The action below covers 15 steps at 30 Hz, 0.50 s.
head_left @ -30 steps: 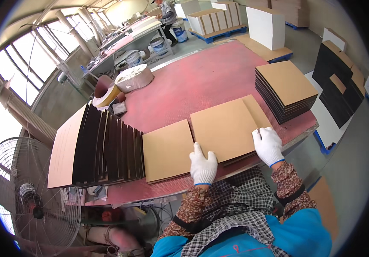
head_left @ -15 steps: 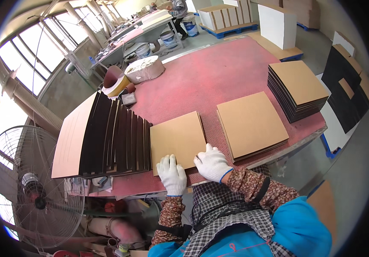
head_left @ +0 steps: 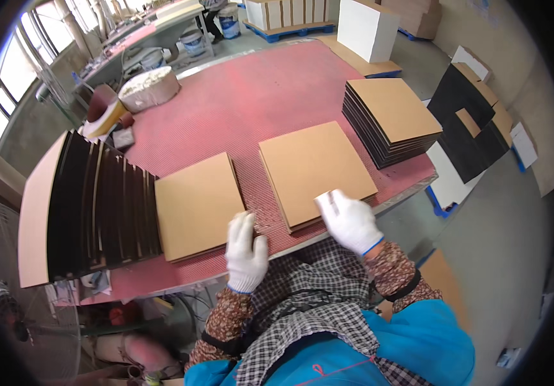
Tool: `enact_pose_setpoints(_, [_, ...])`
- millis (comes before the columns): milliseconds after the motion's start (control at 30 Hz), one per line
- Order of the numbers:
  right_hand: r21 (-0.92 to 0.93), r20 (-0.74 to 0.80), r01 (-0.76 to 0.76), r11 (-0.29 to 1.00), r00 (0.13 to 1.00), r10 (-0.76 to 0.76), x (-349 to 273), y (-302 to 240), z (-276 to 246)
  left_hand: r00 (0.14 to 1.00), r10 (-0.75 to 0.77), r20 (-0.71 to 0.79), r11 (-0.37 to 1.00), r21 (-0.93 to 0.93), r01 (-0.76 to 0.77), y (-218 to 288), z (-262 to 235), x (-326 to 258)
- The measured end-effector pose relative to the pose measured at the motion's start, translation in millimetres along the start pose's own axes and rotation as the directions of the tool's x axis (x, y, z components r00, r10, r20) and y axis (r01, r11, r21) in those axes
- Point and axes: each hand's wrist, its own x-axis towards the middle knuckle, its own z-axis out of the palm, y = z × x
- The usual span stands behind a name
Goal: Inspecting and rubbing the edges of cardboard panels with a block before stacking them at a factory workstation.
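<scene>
My left hand [head_left: 246, 253], in a white knitted glove, is at the front right corner of a low stack of tan boards [head_left: 201, 204]. Its fingers are stretched forward, and no held thing shows in it. To the right lies a second low stack of tan boards [head_left: 315, 168]. Over that stack's front edge is my right hand [head_left: 349, 222], also gloved, with its fingers extended onto the top board. A small dark spot shows between those fingers; I cannot make out what it is.
Dark-edged boards [head_left: 106, 202] lean in a row at the left. A taller board stack [head_left: 392, 112] stands at the right of the red table [head_left: 238, 96]. Sanding rolls [head_left: 104, 116] and a white oval tub [head_left: 149, 89] are behind. A wire fan [head_left: 26, 289] stands lower left.
The view has shifted right. My right hand has moved from the left stack's corner to the middle stack, and my left hand has slid to the left stack's right corner.
</scene>
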Motion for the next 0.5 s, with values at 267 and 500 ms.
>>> enact_pose_setpoints(267, [-0.041,0.093,-0.277,0.960,0.956,0.279,-16.8,78.1,14.9,0.953,-0.298,0.057,0.914,-0.271,0.302,6.2,114.6,15.1])
enact_pose_setpoints(500, [-0.037,0.084,-0.231,0.972,0.969,0.233,-10.8,74.1,10.8,0.986,-0.158,0.047,0.987,0.018,0.157,6.3,109.7,13.7])
